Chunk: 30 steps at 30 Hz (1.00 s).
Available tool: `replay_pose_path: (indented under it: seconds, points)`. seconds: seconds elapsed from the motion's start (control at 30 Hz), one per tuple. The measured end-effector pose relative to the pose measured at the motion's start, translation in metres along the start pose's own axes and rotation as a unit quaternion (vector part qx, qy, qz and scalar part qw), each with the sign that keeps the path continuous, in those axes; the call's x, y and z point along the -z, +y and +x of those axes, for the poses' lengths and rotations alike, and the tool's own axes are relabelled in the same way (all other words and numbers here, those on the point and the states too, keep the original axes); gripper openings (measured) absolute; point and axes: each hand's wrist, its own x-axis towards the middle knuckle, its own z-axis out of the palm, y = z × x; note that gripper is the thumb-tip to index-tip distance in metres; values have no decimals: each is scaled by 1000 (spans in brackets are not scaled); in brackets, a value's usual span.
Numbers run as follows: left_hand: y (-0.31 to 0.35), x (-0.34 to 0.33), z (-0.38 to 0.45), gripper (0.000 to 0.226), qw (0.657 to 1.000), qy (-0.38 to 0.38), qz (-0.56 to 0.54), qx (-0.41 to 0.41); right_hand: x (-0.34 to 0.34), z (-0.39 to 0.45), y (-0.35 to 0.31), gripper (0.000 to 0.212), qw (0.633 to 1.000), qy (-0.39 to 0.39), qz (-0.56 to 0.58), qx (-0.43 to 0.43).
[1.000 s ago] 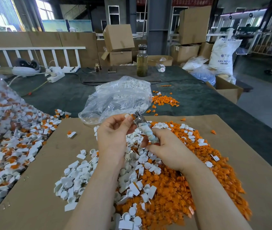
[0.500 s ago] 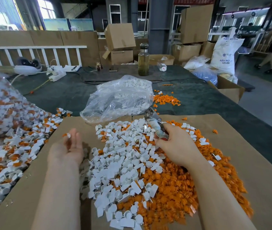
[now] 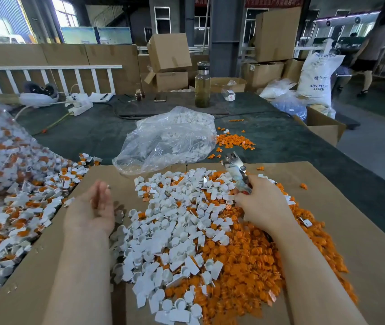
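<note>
- Pliers (image 3: 236, 171) are gripped by the right hand (image 3: 260, 205). The fingers are curled around the lower part of the taped handles, so only the upper handles and the metal head are seen outside the fist.
- The tool comes out of the hand at the thumb side, above and slightly left of the knuckles. The hand itself rests on the border between the white plastic parts (image 3: 175, 231) and the orange caps (image 3: 245, 266).
- The long axis of the pliers runs from the fist away from the person, leaned a little to the left. The metal head is pointed to the far side of the table (image 3: 81, 134) and is raised over the far edge of the cardboard sheet (image 3: 351, 231), near the clear plastic bag (image 3: 168, 139) but apart from it.
- Whether the head of the tool is opened or closed cannot be told.
- The left hand (image 3: 93, 207) is open with stretched fingers, palm turned inward, over bare cardboard just left of the white parts. Nothing is seen held in it, and its fingertips are blurred.
- At the left, a heap of joined white-and-orange pieces (image 3: 22, 207) is spread beside the cardboard, and a small orange heap (image 3: 233, 139) is seen further back on the table.
- A glass bottle (image 3: 202, 85) is placed upright near the far edge of the table.
</note>
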Motion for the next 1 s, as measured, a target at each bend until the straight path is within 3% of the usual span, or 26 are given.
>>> replay_pose_path:
  seconds: [0.07,0.13,0.23,0.37,0.43,0.5,0.6,0.7,0.83,0.93,1.0]
  points:
    - [-5,-8,-8,21,983,-26,176,-46,1,0,3,18,999,22,-13,-22]
    - [-15,-13,-16,18,932,-55,342,-111,3,0,5,19,997,31,-50,-52]
    - [-35,-17,-29,23,784,-129,570,-210,1,-2,8,17,992,17,-93,-80]
    - [-56,-18,-28,47,575,-195,770,-197,-6,-2,6,9,989,-7,-128,-73]
    - [-63,-20,-28,45,505,-223,809,-205,-9,-3,4,10,986,-5,-158,-56]
    - [-67,-21,-30,42,465,-262,816,-222,-13,-4,3,11,984,-11,-171,-42]
    - [-67,-22,-30,40,435,-288,817,-246,-16,-5,2,14,984,-18,-173,-35]
    - [-65,-21,-27,40,467,-284,795,-263,-17,-4,1,14,984,-25,-174,-37]
    - [-65,-19,-26,23,506,-276,770,-275,-17,-3,2,15,982,-27,-184,-38]
    - [-69,-19,-27,16,508,-276,771,-268,-17,-3,3,14,981,-35,-187,-42]
    - [-72,-19,-29,23,497,-281,778,-263,-16,-3,3,13,980,-40,-192,-44]
